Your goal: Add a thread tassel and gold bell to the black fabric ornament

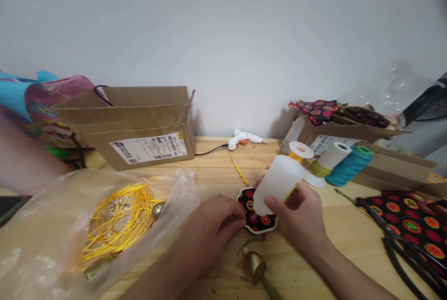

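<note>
A white squeeze bottle (278, 181) is tilted nozzle-down in my right hand (303, 211), its tip at the dark patterned fabric of a scalloped pendant (258, 230) with a pale rim. My left hand (220, 221) has its fingers closed at the pendant's left edge, steadying it on the table; their exact grip is partly hidden. From the pendant's top runs a twisted yellow cord (240, 171). Just below its bottom edge lies a brass-coloured bell (254, 266) with a green tassel.
Left, a plastic bag (45, 225) holds yellow cords (118, 216) and bells, before a cardboard box (139, 123). A white glue gun (244, 139) lies by the wall. Thread spools (349, 166) and another box stand right; scissors (401, 249) rest on patterned fabric (412, 216).
</note>
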A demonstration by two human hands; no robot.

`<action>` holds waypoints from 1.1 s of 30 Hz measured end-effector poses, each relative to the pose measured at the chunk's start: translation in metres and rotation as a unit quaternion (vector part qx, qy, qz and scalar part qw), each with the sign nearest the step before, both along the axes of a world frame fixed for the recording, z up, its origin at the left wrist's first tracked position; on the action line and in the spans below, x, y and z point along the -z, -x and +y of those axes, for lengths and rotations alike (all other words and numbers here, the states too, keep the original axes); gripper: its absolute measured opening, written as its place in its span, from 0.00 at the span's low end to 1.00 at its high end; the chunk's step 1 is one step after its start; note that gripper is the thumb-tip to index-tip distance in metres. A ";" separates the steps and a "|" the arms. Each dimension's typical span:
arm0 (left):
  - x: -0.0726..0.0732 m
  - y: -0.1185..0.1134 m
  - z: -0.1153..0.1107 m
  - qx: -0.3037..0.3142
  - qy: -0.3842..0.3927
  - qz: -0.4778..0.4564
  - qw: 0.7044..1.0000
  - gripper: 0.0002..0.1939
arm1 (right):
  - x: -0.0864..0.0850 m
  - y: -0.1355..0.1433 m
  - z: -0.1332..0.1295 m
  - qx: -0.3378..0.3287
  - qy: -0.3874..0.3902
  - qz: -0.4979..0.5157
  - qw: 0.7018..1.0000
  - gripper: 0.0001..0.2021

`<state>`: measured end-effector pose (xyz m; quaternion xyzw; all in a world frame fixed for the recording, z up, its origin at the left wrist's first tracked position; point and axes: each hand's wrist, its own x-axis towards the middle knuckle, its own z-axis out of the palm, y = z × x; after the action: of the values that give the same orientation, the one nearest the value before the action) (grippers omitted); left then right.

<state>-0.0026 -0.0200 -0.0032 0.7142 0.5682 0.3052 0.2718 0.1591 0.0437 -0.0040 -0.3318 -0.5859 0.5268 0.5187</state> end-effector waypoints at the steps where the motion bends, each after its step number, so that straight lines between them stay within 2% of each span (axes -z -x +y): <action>1: 0.000 0.000 0.000 -0.003 -0.009 -0.005 1.000 0.06 | -0.001 0.000 0.002 0.011 0.011 0.023 1.000 0.13; 4: -0.001 -0.003 -0.001 -0.015 -0.033 -0.015 0.999 0.05 | -0.004 0.000 0.009 0.042 0.059 0.121 0.990 0.11; 7: -0.001 -0.008 -0.001 -0.021 -0.036 -0.008 0.999 0.05 | -0.005 -0.001 0.017 0.055 0.124 0.221 0.966 0.10; 10: 0.002 -0.013 0.002 -0.024 -0.045 0.004 0.999 0.05 | -0.006 -0.001 0.020 0.053 0.158 0.264 0.950 0.09; 18: 0.008 -0.018 0.013 -0.017 -0.077 0.054 0.995 0.07 | -0.009 0.000 0.018 0.036 0.171 0.279 0.944 0.13; 24: 0.009 -0.016 0.012 0.014 -0.088 0.051 0.995 0.10 | -0.009 -0.004 0.019 0.025 0.163 0.281 0.945 0.10; 28: 0.008 -0.013 0.009 0.013 -0.079 0.048 0.996 0.10 | -0.009 -0.005 0.021 0.026 0.161 0.280 0.946 0.10; 33: 0.009 -0.011 0.007 0.042 -0.112 0.085 0.989 0.10 | -0.009 -0.004 0.020 0.025 0.160 0.279 0.947 0.09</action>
<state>0.0083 -0.0127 -0.0125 0.7870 0.5207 0.2935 0.1532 0.1636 0.0641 0.0054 -0.2646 -0.3174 0.6716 0.6150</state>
